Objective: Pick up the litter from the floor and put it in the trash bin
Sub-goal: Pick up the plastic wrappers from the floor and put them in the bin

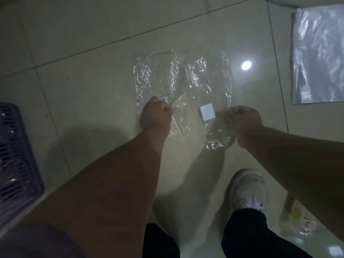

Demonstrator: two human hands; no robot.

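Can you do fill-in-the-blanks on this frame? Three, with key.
1. The left hand pinches a clear plastic bag lying on the ____.
2. The purple basket sits at the ____ edge of the view.
3. The right hand grips crumpled clear ____.

Missing words: floor; left; plastic

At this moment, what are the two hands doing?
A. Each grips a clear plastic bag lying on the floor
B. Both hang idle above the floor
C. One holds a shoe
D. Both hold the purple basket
A: the left hand pinches the left clear bag at its near edge, and the right hand has its grip on the crumpled near end of the right clear bag.
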